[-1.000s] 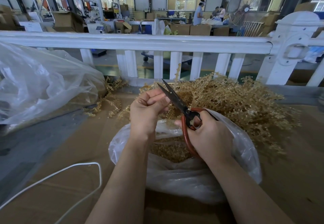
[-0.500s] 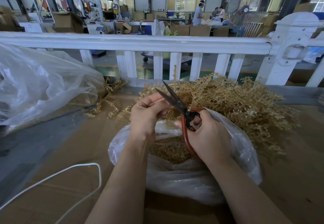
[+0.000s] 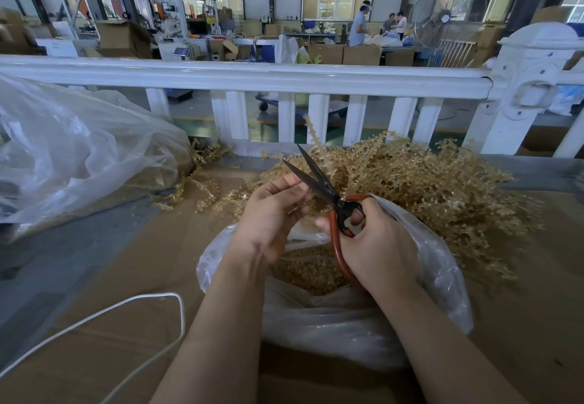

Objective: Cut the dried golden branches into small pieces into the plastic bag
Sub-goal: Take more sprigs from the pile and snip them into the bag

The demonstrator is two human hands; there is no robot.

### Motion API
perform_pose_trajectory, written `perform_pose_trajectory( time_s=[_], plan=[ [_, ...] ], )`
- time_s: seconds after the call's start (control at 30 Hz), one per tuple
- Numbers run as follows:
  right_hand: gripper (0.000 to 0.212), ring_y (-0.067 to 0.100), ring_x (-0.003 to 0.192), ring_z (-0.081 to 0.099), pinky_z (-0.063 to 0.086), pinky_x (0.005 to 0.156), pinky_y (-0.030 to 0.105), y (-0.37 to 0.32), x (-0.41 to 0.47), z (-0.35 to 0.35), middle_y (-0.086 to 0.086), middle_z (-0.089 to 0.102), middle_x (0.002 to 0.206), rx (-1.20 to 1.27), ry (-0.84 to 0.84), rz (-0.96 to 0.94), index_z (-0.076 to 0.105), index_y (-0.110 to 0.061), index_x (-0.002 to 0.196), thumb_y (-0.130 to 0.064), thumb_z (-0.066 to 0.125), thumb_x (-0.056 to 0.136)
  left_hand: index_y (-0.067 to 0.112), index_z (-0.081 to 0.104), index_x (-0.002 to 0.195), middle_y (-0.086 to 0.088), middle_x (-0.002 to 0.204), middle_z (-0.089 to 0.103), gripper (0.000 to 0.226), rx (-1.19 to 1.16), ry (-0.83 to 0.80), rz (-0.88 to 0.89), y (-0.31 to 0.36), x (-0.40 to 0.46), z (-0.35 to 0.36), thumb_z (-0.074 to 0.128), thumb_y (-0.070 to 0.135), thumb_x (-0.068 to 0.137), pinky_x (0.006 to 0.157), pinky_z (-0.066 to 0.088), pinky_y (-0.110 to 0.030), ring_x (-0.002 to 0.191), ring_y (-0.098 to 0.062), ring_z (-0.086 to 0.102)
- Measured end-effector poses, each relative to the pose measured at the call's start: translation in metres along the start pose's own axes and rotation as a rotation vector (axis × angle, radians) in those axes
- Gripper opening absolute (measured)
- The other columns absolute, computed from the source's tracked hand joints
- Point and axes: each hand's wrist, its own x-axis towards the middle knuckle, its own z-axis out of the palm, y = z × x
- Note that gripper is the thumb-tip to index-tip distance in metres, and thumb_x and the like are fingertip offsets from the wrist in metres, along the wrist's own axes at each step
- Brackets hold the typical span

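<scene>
Item: one dried golden sprig, upright, rising toward 12 o'clock above my left hand; fingers curled and pinched together on its lower stem

Item: scissors, black blades parted in a narrow V pointing to 11 o'clock, red handles; my right hand grips the loops, fingers curled through and round them

Item: plastic bag, mouth agape directly beneath both hands, cut golden bits heaped inside

Item: stock pile of uncut golden branches, at 2 o'clock from the bag, touching its far rim; loose strays at 10 o'clock

Item: second large clear bag, well apart at 9 o'clock; white cord at 7 o'clock; white railing across 12 o'clock

Handling note, my judgement: the sprig looks very light, thin and brittle, beaded along its length, likely to shed bits if squeezed. I would hold it low on the bare stem, just below where the blades meet it, and keep the tip over the bag mouth so pieces drop in. Stiff enough to stand unsupported; likely to snap rather than bend
</scene>
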Motion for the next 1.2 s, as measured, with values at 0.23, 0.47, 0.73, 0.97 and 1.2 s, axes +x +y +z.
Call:
perform_pose_trajectory(
  time_s=[0.23, 0.47, 0.73, 0.97, 1.2],
  plan=[
    [0.052, 0.002, 0.062, 0.044, 0.018, 0.050, 0.008, 0.0022, -0.0002, 0.0020, -0.021, 0.045, 0.068, 0.001, -0.004, -0.009, 0.044, -0.029, 0.081, -0.080, 0.048, 0.073, 0.017, 0.074, 0.080, 0.003, 0.075, 0.067, 0.032, 0.004, -0.002, 0.017, -0.0017, 0.0011, -0.0006, 0.055, -0.004, 0.094, 0.074, 0.047, -0.024, 0.069, -0.008, 0.057],
    [0.050, -0.004, 0.053, 0.029, 0.012, 0.049, 0.009, 0.0016, 0.0001, 0.0019, -0.025, 0.026, 0.055, 0.018, 0.026, -0.012, 0.039, -0.029, 0.076, -0.079, 0.047, 0.075, 0.011, 0.073, 0.085, -0.002, 0.086, 0.073, 0.021, 0.038, 0.074, 0.100, -0.0034, 0.0038, -0.0004, 0.061, -0.006, 0.089, 0.074, 0.048, -0.021, 0.073, -0.007, 0.060],
    [0.045, 0.003, 0.057, 0.040, 0.017, 0.050, 0.010, 0.0033, -0.0007, 0.0036, -0.025, 0.033, 0.059, 0.032, 0.005, -0.025, 0.039, -0.034, 0.079, -0.071, 0.064, 0.075, 0.014, 0.074, 0.079, 0.003, 0.078, 0.072, 0.030, -0.001, 0.031, 0.117, -0.0042, 0.0038, 0.0006, 0.056, -0.007, 0.092, 0.071, 0.047, -0.019, 0.069, -0.005, 0.057],
    [0.044, 0.004, 0.059, 0.043, 0.019, 0.050, 0.010, 0.0021, -0.0010, 0.0013, -0.022, 0.042, 0.063, 0.007, -0.006, -0.019, 0.041, -0.032, 0.079, -0.069, 0.066, 0.077, 0.017, 0.079, 0.077, -0.002, 0.086, 0.071, 0.033, 0.040, 0.060, 0.141, -0.0050, 0.0046, -0.0004, 0.059, -0.006, 0.090, 0.078, 0.044, -0.025, 0.082, -0.019, 0.051],
    [0.044, 0.002, 0.058, 0.042, 0.016, 0.049, 0.007, 0.0011, -0.0024, 0.0003, -0.021, 0.046, 0.066, -0.014, 0.025, -0.040, 0.043, -0.031, 0.079, -0.064, 0.072, 0.077, 0.015, 0.076, 0.082, 0.005, 0.077, 0.073, 0.028, 0.195, 0.165, 0.258, -0.0098, 0.0085, -0.0006, 0.061, -0.007, 0.090, 0.066, 0.049, -0.015, 0.067, -0.001, 0.062]
  ],
)
